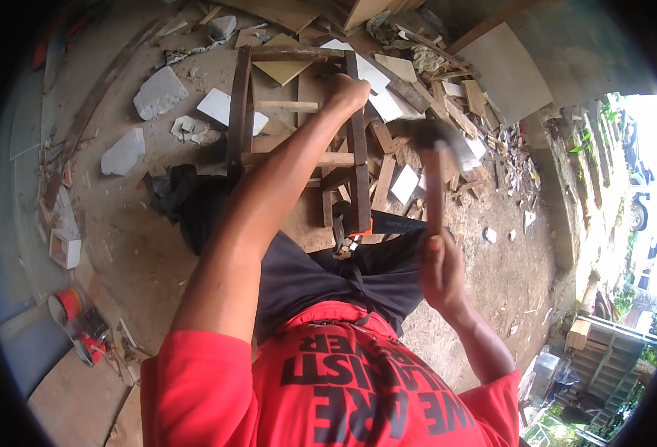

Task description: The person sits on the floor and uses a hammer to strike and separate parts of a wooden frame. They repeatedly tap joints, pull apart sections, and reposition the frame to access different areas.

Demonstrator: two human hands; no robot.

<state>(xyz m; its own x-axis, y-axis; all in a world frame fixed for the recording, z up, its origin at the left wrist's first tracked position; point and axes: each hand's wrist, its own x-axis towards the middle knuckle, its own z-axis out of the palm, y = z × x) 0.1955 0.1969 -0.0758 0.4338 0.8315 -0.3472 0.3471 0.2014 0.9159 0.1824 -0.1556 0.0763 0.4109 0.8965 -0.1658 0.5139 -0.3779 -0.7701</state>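
Wooden frame (298, 134) gripped by left hand (347, 91), right hand (438, 270) clutching raised hammer (434, 167) just beside it

An open-air carpentry yard on bare dirt ground (142, 246): strewn with timber offcuts (455, 104), broken tiles (160, 93) and sheet boards (507, 67), a rough wooden frame (298, 134) under a raised hammer (436, 160), paint tins (79, 324) at the left edge.

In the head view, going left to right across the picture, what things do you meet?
Red can → grey stone slab → black cloth → dark wooden frame → left hand gripping the frame's right rail → hammer raised in the right hand → large pale board.
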